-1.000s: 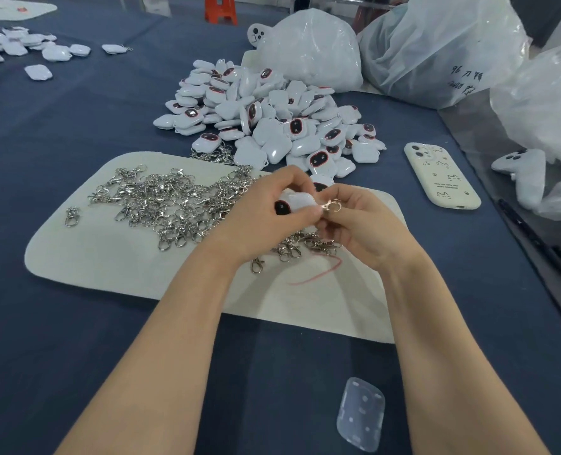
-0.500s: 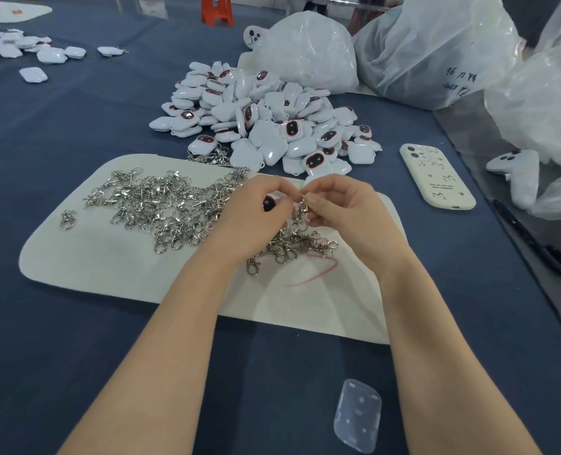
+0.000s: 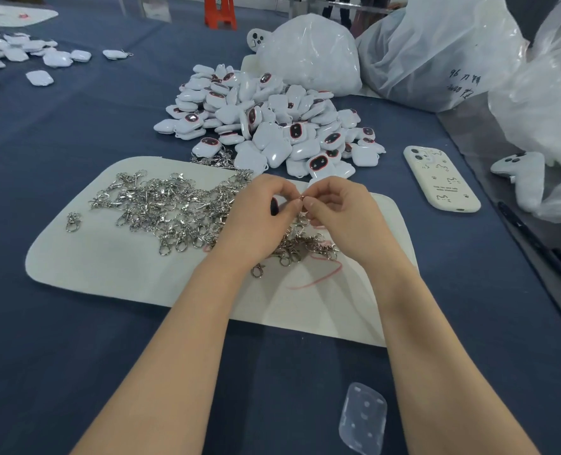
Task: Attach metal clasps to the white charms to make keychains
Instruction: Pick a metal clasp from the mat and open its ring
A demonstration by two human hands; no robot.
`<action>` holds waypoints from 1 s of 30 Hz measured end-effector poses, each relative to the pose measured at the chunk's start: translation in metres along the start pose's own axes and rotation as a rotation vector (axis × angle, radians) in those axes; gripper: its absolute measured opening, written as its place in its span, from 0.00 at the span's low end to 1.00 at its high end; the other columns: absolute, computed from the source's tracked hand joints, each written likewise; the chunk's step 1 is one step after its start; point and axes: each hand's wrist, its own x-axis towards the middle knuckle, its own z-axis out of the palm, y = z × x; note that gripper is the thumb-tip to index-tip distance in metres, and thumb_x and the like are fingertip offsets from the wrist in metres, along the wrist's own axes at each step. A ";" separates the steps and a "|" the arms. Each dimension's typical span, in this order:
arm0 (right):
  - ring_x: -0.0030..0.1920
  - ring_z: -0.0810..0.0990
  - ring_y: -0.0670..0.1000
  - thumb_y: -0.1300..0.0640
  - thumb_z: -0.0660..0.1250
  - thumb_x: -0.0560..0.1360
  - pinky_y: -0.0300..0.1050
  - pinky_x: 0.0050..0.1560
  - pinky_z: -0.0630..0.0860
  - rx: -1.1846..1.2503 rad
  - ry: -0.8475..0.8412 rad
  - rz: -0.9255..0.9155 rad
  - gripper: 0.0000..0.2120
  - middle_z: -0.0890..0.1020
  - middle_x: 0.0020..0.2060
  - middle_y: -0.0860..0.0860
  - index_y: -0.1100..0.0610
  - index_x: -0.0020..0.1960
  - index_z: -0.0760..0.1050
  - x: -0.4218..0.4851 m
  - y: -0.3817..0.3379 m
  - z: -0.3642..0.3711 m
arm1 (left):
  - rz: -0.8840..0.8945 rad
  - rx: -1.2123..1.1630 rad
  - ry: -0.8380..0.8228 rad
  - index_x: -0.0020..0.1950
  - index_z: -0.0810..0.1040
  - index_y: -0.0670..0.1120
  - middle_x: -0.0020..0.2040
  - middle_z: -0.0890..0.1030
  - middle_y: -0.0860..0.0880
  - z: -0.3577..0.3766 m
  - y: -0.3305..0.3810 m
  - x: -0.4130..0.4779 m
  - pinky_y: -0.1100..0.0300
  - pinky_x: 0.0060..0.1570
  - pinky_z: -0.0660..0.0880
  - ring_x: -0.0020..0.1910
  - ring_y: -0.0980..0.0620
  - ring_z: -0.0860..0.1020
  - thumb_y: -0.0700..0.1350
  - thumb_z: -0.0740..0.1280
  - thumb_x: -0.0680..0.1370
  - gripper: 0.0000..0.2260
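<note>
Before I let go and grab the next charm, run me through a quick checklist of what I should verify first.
1. Left hand grips the white plastic charm with a dark oval face: ok.
2. Right hand pinches the small silver metal clasp at the charm's edge: ok.
3. Clasp closed through the charm's loop: cannot tell, fingers hide the joint.
4. Heap of spare silver clasps on the white mat: ok, close by.
5. Pile of loose white charms behind the mat: ok.
</note>
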 end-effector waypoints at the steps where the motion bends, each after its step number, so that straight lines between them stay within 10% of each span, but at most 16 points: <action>1: 0.36 0.78 0.46 0.64 0.66 0.75 0.47 0.47 0.79 -0.030 0.020 -0.012 0.07 0.80 0.34 0.47 0.53 0.41 0.76 0.000 0.000 0.000 | 0.018 0.018 0.007 0.44 0.78 0.48 0.51 0.77 0.52 0.000 0.000 0.000 0.78 0.42 0.65 0.45 0.56 0.74 0.41 0.68 0.76 0.02; 19: 0.42 0.82 0.51 0.63 0.64 0.76 0.54 0.52 0.79 -0.071 0.084 -0.017 0.08 0.83 0.37 0.48 0.56 0.48 0.81 0.000 -0.010 0.004 | 0.109 0.062 0.069 0.43 0.77 0.44 0.50 0.76 0.49 0.003 0.004 -0.002 0.64 0.47 0.68 0.43 0.45 0.77 0.39 0.68 0.75 0.02; 30: 0.41 0.83 0.55 0.65 0.64 0.73 0.55 0.52 0.79 0.002 0.027 0.042 0.13 0.85 0.35 0.53 0.49 0.39 0.81 -0.005 -0.013 -0.004 | 0.127 0.088 0.038 0.44 0.79 0.46 0.50 0.74 0.51 0.006 -0.002 0.000 0.64 0.43 0.66 0.41 0.56 0.71 0.38 0.69 0.74 0.03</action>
